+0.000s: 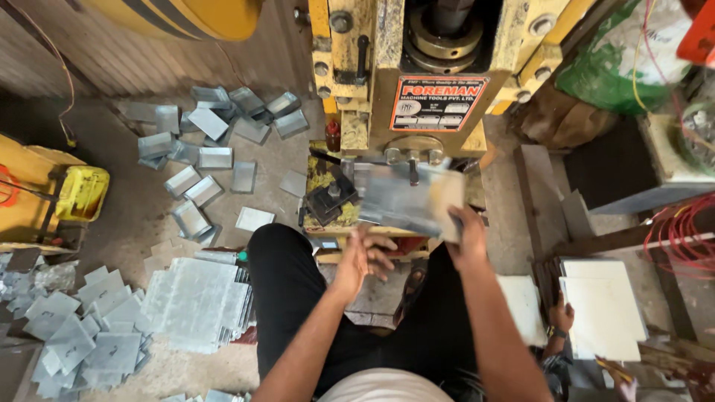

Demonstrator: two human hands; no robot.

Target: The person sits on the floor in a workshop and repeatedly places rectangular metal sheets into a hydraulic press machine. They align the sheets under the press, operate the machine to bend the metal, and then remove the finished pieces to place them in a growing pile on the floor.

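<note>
At the centre of the frame, just below the yellow press point(417, 74), I held a thin metal sheet point(402, 199) over the press bed point(335, 216). My right hand point(468, 237) was closed on its right edge, thumb on top. My left hand point(363, 257) hung half-curled just under the sheet's lower left corner; whether it touched I could not tell. I judged the sheet light, stiff and sharp-edged, best pinched by its edges with fingers clear of the die. Motion blur hid its surface. Flat blanks point(197, 298) lay stacked at lower left, bent pieces point(216, 123) scattered at upper left. Another person's hand point(560, 316) showed at lower right beside white sheets point(603, 305), the body cut off.
</note>
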